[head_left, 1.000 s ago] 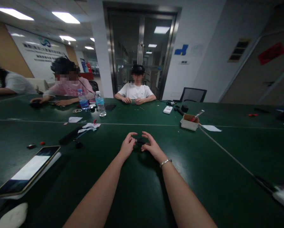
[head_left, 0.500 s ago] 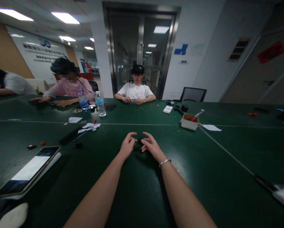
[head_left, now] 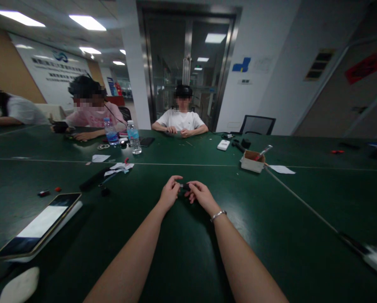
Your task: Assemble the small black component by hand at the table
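Note:
Between my two hands, just above the green table, is a small dark object with a lighter left end. My left hand pinches its left end, with the index finger stretched out above. The fingers of my right hand close on its right end, and a silver bracelet circles that wrist. What the object is, I cannot make out.
A phone rests on a raised support at the left. Ahead stand two bottles, crumpled paper and a small box holding items. Across the table sit several people, one straight ahead.
My right index finger has come down from its raised position onto the dark object. My left hand has hardly moved. At the far left, a person's hand has lifted a dark item.

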`<state>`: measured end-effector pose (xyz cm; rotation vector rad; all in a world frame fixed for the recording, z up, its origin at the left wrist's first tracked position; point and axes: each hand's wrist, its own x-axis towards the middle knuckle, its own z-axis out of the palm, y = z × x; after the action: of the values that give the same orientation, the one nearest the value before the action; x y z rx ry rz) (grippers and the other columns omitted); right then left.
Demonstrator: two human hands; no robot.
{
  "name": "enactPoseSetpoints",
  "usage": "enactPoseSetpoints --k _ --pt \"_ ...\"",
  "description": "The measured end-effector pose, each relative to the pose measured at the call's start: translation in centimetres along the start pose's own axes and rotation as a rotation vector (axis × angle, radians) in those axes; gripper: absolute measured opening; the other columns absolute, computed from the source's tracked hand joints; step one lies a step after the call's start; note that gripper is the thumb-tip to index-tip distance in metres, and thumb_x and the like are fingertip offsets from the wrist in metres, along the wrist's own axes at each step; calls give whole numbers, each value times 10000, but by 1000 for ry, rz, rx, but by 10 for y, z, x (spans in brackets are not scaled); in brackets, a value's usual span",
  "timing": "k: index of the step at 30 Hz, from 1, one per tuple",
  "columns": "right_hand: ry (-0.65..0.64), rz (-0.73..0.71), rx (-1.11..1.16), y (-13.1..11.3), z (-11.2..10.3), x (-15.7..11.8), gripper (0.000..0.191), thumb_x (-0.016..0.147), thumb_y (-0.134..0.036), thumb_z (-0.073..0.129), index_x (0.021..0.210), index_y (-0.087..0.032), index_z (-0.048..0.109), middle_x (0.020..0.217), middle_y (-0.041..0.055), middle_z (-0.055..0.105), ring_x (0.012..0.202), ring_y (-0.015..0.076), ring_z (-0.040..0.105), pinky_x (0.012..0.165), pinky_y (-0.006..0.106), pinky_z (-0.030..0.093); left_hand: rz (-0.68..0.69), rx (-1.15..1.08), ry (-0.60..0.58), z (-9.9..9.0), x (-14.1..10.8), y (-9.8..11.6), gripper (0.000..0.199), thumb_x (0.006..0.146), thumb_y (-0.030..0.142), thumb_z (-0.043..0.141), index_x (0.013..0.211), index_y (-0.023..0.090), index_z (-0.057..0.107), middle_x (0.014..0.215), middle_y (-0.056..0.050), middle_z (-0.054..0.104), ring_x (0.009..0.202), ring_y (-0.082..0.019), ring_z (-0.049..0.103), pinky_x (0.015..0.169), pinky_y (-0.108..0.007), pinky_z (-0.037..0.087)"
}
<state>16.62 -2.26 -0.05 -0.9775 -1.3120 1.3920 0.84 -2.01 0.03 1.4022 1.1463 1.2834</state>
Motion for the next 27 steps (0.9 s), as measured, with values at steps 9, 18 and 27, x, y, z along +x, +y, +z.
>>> enactPoseSetpoints --k 9,18,27 --pt "-11 -50 104 -3 -5 -5 334 719 -282 700 1013 -155 604 696 5 671 496 75 582 487 196 502 -10 -56 -37 2 2 -1 315 822 459 487 895 169 585 443 84 355 372 -61 322 375 -173 225" --pt "55 -23 177 2 -5 -1 304 703 -285 721 951 -146 615 669 7 666 487 78 589 472 188 495 -33 -30 -59 2 1 -2 240 782 393 544 894 180 551 604 42 517 490 -72 465 414 -159 335" --pt "35 0 207 0 -6 -3 258 724 -265 701 937 -144 621 694 35 686 503 80 591 491 193 499 -17 180 -17 0 1 0 400 778 568 500 726 177 568 569 35 510 494 -96 472 451 -205 350"
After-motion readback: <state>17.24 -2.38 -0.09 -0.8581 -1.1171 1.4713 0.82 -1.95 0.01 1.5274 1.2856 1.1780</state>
